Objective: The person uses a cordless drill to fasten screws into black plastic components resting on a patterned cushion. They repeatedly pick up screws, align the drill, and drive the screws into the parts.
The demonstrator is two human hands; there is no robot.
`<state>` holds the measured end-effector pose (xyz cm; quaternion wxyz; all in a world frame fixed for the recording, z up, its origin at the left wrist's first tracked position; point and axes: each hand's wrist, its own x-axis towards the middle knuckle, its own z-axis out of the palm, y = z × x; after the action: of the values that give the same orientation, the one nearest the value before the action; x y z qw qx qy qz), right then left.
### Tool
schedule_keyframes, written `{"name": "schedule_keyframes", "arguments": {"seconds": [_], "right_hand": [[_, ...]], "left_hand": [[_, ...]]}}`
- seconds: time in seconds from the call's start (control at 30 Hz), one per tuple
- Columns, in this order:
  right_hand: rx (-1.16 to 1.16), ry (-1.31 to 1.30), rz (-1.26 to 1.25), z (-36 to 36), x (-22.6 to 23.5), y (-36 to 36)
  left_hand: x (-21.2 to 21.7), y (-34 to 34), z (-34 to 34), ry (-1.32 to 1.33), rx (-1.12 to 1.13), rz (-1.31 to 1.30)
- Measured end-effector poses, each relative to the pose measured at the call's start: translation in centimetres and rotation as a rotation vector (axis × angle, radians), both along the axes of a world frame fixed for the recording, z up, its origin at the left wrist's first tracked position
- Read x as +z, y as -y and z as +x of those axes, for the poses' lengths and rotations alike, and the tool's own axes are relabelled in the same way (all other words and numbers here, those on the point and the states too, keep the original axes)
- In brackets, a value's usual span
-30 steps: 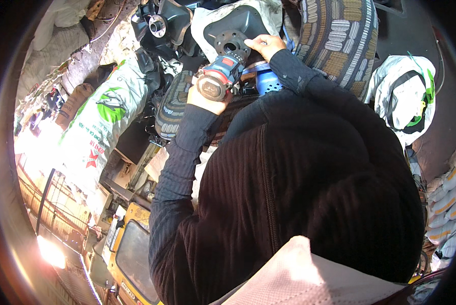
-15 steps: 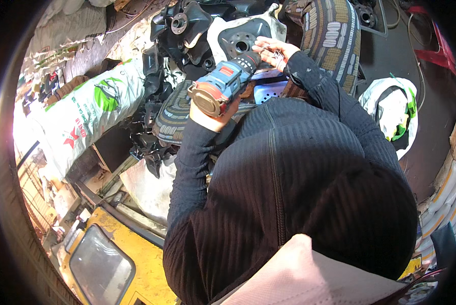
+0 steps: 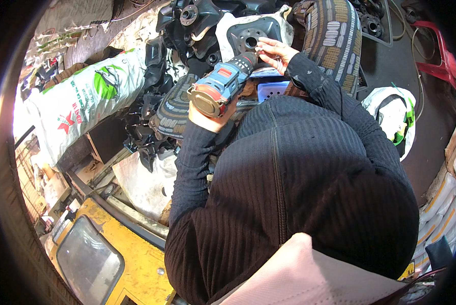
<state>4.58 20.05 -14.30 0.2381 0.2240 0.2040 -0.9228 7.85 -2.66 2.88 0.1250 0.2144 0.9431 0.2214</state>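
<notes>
My left hand (image 3: 207, 120) is wrapped round the grip of a blue and red cordless drill (image 3: 220, 84), whose chuck points up and to the right. My right hand (image 3: 280, 53) is at the drill's tip, thumb and forefinger closed together there. Something small and shiny shows among those fingers, too small to name. Just beyond the tip lies a black part (image 3: 269, 31) with a round flanged hub (image 3: 250, 42), resting on white sheeting (image 3: 287, 25). Below my right hand is a blue perforated basket (image 3: 271, 90), partly hidden by my arm and clothing.
More black hubbed parts (image 3: 200, 23) are heaped at the far left of the work. A white printed sack (image 3: 90, 96) lies left, above a yellow machine panel (image 3: 141, 259). On the right are a white plastic bag (image 3: 390, 114), a red plastic chair (image 3: 444, 61) and a crate (image 3: 378, 30).
My right fingers have drawn together at the drill's tip; before, they were spread more with shiny small pieces showing. The drill stays in my left hand. The view has shifted slightly.
</notes>
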Motion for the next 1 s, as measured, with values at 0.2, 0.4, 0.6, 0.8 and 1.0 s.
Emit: {"name": "schedule_keyframes", "arguments": {"seconds": [0.2,0.4,0.6,0.8,1.0], "right_hand": [[0.065,-0.014,0.07,-0.3,0.6,-0.4],[0.184,-0.021,0.14,-0.5,1.0,-0.4],[0.184,0.047,0.079,0.2,-1.7,0.2],[0.127,0.332,0.49,1.0,-5.6,-0.3],[0.036,0.234,0.695,-0.3,-7.4,1.2]], "left_hand": [[-1.6,1.1,-0.8,0.01,-0.091,-0.085],[-0.8,1.2,-1.3,-0.009,-0.2,-0.098],[-0.8,1.7,-2.3,-0.036,-0.254,-0.146],[-3.6,2.7,-3.9,0.244,0.168,0.005],[-5.5,2.0,-5.1,0.284,0.197,-0.083]]}}
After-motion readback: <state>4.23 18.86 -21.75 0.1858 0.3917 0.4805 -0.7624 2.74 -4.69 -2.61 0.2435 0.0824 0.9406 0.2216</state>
